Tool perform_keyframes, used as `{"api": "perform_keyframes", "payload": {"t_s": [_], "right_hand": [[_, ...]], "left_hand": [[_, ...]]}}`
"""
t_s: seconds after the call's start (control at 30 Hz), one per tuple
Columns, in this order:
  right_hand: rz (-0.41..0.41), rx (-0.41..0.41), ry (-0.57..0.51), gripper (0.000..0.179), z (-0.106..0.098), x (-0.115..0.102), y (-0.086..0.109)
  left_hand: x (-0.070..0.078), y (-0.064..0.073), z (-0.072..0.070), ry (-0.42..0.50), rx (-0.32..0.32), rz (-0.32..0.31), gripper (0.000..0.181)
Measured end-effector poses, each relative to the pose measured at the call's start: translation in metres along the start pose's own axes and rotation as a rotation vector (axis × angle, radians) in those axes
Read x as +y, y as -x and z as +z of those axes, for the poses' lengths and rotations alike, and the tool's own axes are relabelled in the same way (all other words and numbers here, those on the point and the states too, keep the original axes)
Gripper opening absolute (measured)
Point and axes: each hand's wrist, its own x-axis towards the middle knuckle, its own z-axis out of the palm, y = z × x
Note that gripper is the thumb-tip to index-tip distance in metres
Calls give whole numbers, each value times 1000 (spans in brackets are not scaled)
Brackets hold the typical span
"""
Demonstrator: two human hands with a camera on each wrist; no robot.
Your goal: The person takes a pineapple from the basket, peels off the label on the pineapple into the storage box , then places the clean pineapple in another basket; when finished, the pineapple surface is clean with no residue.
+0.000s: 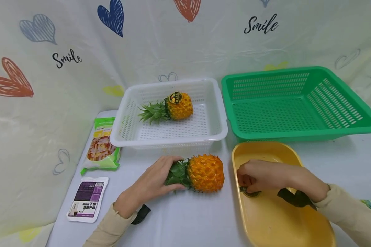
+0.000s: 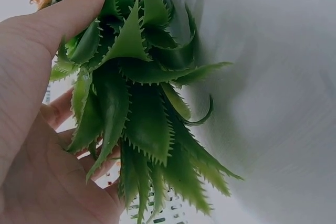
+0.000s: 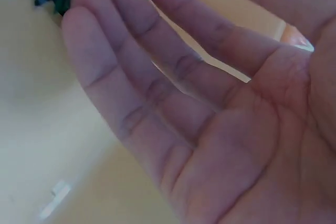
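Note:
An orange pineapple (image 1: 206, 173) with a green leafy crown lies on its side on the table. My left hand (image 1: 153, 180) grips it by the crown, thumb on the near side; the serrated leaves (image 2: 142, 108) fill the left wrist view. Inside the yellow basin (image 1: 275, 219), my right hand (image 1: 261, 175) reaches down by the left wall. Its fingertips pinch a black-and-gold label (image 1: 250, 193), whose edge also shows at the top of the right wrist view. Behind, a white basket (image 1: 170, 141) holds a second pineapple (image 1: 180, 106) wearing a similar black-and-gold label.
To the right of the white basket stands a green basket (image 1: 296, 135), close behind the basin. Along the table's left side lie a green-edged food packet (image 1: 102, 147) and a purple-and-white pouch (image 1: 88, 199). A heart-patterned sheet (image 1: 173, 44) hangs behind the baskets.

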Motion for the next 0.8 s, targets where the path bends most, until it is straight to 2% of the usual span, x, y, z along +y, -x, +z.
{"api": "perform_keyframes", "payload": {"t_s": [0.17, 0.3, 0.4, 0.47, 0.53, 0.67, 0.8], "right_hand": [[-27, 73, 61, 11, -12, -8, 10], [-51, 180, 159, 9, -27, -25, 15], [-101, 278, 236, 13, -34, -41, 13], [-136, 313, 245, 22, -35, -51, 7], [-174, 306, 235, 36, -33, -58, -2], [-208, 233, 223, 63, -24, -65, -19], [-212, 206, 241, 79, -15, -66, -31]], "left_hand": [[0, -1, 0, -11, 4, 8, 80], [0, -1, 0, -19, 9, 22, 79], [0, 0, 0, -27, 15, 30, 78], [0, 1, 0, -34, 22, 36, 77], [0, 1, 1, -44, 28, 46, 76], [2, 3, 2, -59, 31, 58, 75], [4, 3, 3, -72, 42, 66, 74]]}}
